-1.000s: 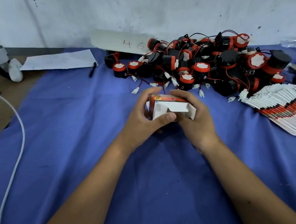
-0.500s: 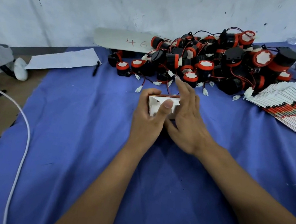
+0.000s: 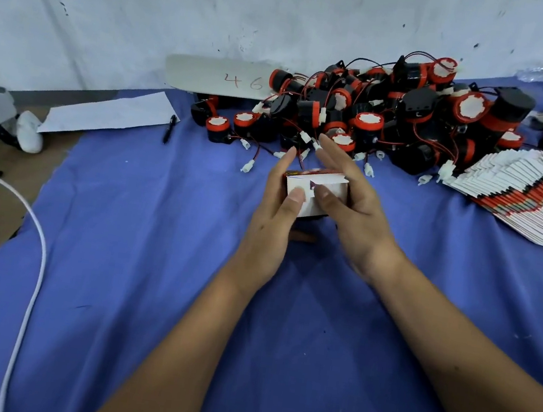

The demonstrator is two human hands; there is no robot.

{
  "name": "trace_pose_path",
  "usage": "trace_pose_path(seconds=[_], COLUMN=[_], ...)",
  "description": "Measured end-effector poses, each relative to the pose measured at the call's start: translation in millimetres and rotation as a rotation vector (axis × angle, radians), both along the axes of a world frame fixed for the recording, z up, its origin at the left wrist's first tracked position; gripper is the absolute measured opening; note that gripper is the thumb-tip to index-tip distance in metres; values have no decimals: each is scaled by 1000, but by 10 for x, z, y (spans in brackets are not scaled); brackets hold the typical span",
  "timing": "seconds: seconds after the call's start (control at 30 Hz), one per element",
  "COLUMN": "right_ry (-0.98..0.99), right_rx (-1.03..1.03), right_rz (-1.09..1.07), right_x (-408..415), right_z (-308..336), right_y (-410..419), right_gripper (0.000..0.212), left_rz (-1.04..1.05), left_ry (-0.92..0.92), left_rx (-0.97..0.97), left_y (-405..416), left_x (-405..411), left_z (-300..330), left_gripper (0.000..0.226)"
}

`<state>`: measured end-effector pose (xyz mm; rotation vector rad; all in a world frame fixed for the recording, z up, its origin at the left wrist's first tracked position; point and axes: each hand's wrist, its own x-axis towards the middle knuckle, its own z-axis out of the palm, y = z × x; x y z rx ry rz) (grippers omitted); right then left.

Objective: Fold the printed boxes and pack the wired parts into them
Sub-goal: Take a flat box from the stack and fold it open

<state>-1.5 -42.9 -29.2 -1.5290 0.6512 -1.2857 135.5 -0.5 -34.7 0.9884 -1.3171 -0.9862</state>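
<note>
Looks like early days for the job: the big heap of wired parts (image 3: 378,116) at the back of the counter (image 3: 152,259) w/ its blue cloth is untouched as far as I can tell, black-and-red cylinders w/ white round faces, thin red/black leads and small white plugs spilling toward the front. To the right of it a fanned stack of flat boxes (image 3: 526,198) waits unfolded, white panels w/ red/orange print on the edges, lots of them. No finished packed box anywhere in sight, so nearly everything is left to do. Only one box (image 3: 310,190) is in work, held just above the cloth at centre, in front of the heap, btwn both hands. It's squared up, mostly white on the side facing me, red print along the top, one flap standing up at the top edge; whether a part is inside I can't tell. Left hand (image 3: 276,213) grips its left side, thumb pressed on the white face. Right hand (image 3: 350,199) has fingers straight, thumb on the face, prob. closing the end.
</note>
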Motion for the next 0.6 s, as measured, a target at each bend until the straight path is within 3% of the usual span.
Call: trace_pose_path(seconds=[0.17, 0.43, 0.6], right_ry=[-129, -177, -150], right_rx=[87, 113, 47], right_rz=[31, -56, -64], right_x=[-24, 18, 48], right_z=[18, -5, -28], right_y=[-26, -4, 22], right_gripper=[53, 31, 33], left_rz=[111, 74, 77], left_ry=[-106, -91, -48], left_rx=[-61, -93, -58], left_y=[-16, -12, -31], left_x=[-4, 39, 62], left_z=[-54, -3, -16], left_gripper=[52, 52, 50])
